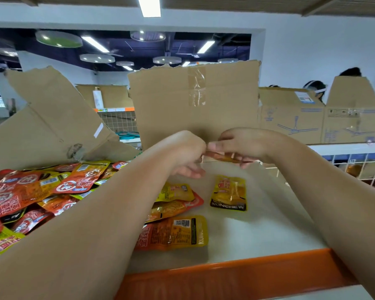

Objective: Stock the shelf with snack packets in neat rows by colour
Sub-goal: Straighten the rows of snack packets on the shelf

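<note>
Orange packet [225, 158]: edge-on, print unreadable, pinched by your left grip [188, 153] and right grip [240, 146] above the yellow packet [228, 192].
Pile [41, 191]: left of it, partly under your forearm [95, 213].
Cardboard [195, 105]: upright behind.

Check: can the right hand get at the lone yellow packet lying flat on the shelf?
Probably yes: the yellow packet lies uncovered just below the right hand, but that hand pinches a second packet with the left hand.
</note>
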Available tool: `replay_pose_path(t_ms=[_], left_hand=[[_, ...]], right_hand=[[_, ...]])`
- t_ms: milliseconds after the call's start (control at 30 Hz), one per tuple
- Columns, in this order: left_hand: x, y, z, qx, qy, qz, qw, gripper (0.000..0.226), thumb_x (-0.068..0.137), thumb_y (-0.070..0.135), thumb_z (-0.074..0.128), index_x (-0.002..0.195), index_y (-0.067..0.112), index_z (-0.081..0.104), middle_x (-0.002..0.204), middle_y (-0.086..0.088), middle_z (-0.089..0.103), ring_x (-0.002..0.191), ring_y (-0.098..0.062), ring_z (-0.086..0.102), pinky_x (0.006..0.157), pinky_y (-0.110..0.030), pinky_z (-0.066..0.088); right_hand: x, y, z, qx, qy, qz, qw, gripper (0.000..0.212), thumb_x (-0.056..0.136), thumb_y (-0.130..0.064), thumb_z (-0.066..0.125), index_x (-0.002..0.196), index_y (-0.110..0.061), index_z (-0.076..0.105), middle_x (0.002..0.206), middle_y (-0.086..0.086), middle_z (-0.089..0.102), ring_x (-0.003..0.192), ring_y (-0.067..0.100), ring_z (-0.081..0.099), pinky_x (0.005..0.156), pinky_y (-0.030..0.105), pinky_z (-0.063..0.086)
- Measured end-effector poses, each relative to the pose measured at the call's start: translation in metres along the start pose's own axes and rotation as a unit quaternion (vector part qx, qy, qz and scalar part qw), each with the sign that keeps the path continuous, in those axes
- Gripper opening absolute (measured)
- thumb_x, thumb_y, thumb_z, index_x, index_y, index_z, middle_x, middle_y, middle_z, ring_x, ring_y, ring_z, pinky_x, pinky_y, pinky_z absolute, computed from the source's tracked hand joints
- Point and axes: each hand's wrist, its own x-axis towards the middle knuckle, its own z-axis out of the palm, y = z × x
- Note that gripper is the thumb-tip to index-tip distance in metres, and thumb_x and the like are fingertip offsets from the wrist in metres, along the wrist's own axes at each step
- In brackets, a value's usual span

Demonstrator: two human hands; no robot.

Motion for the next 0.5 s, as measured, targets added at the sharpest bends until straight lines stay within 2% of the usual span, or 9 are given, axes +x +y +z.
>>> replay_pose_path(t_ms=[67,100,133,200,267,300,367,433,500], left_hand=[[0.005,-0.003,-0.005,-0.007,0.042,-0.025,0.999,0.026,0.107,0.014,0.04,0.091,0.009,0.06,0.091,-0.007,0.066,0.065,-0.02,0.061,0.049,-0.025,0.049],[0.008,-0.006,-0.007,0.01,0.055,-0.035,0.998,0.027,0.107,0.017,0.042,0.086,0.011,0.058,0.087,-0.007,0.063,0.066,-0.02,0.057,0.052,-0.025,0.048],[0.012,-0.009,-0.008,0.041,0.057,-0.041,0.997,0.027,0.108,0.023,0.044,0.088,0.011,0.059,0.088,-0.007,0.061,0.069,-0.02,0.055,0.055,-0.026,0.048],[0.018,-0.015,-0.006,0.163,0.012,-0.033,0.986,0.032,0.105,0.037,0.05,0.108,0.01,0.067,0.097,-0.007,0.067,0.076,-0.02,0.06,0.063,-0.028,0.053],[0.016,-0.016,-0.002,0.345,-0.015,0.002,0.938,0.045,0.099,0.049,0.057,0.127,0.015,0.068,0.116,-0.007,0.07,0.095,-0.024,0.068,0.082,-0.035,0.059],[0.011,-0.013,0.001,0.406,-0.014,0.018,0.913,0.052,0.095,0.053,0.06,0.132,0.018,0.067,0.123,-0.006,0.068,0.105,-0.027,0.067,0.093,-0.039,0.057],[0.003,-0.008,0.003,0.455,-0.023,0.029,0.89,0.065,0.092,0.058,0.063,0.144,0.019,0.059,0.141,-0.005,0.06,0.124,-0.029,0.059,0.107,-0.041,0.048],[-0.002,-0.005,0.004,0.486,-0.043,0.023,0.873,0.076,0.09,0.063,0.064,0.15,0.019,0.052,0.151,-0.004,0.052,0.134,-0.028,0.052,0.112,-0.042,0.043],[-0.004,-0.004,0.004,0.506,-0.053,0.012,0.861,0.078,0.088,0.065,0.067,0.149,0.018,0.053,0.15,-0.005,0.053,0.133,-0.029,0.053,0.11,-0.041,0.044]], right_hand=[[0.0,-0.004,0.005,0.118,-0.035,-0.032,0.992,0.046,0.085,-0.054,0.064,0.101,-0.011,0.061,0.082,0.009,0.061,0.06,0.02,0.052,0.054,0.03,0.046],[0.0,-0.005,0.007,0.111,-0.048,-0.033,0.992,0.04,0.087,-0.05,0.065,0.1,-0.012,0.062,0.08,0.009,0.062,0.06,0.021,0.052,0.054,0.03,0.045],[0.001,-0.006,0.009,0.058,-0.056,-0.021,0.997,0.029,0.09,-0.046,0.067,0.093,-0.017,0.063,0.077,0.009,0.061,0.06,0.023,0.052,0.053,0.029,0.044],[0.0,-0.006,0.011,-0.115,-0.091,0.038,0.988,0.022,0.094,-0.038,0.068,0.079,-0.022,0.063,0.074,0.008,0.057,0.061,0.024,0.05,0.054,0.029,0.048],[-0.004,-0.005,0.012,-0.211,-0.146,0.087,0.963,0.023,0.091,-0.035,0.072,0.085,-0.017,0.06,0.078,0.008,0.056,0.065,0.023,0.054,0.062,0.033,0.056],[-0.005,-0.005,0.012,-0.217,-0.158,0.095,0.959,0.023,0.088,-0.033,0.075,0.09,-0.016,0.06,0.081,0.008,0.057,0.068,0.022,0.056,0.066,0.036,0.058],[-0.006,-0.004,0.01,-0.213,-0.163,0.08,0.96,0.029,0.083,-0.027,0.081,0.104,-0.02,0.062,0.091,0.009,0.061,0.075,0.02,0.059,0.069,0.037,0.061],[-0.005,-0.005,0.009,-0.228,-0.15,0.058,0.96,0.037,0.08,-0.02,0.083,0.111,-0.024,0.064,0.105,0.012,0.066,0.079,0.016,0.062,0.07,0.033,0.06],[-0.002,-0.004,0.009,-0.252,-0.127,0.044,0.958,0.034,0.081,-0.018,0.083,0.109,-0.024,0.064,0.113,0.014,0.068,0.08,0.016,0.062,0.07,0.03,0.058]])
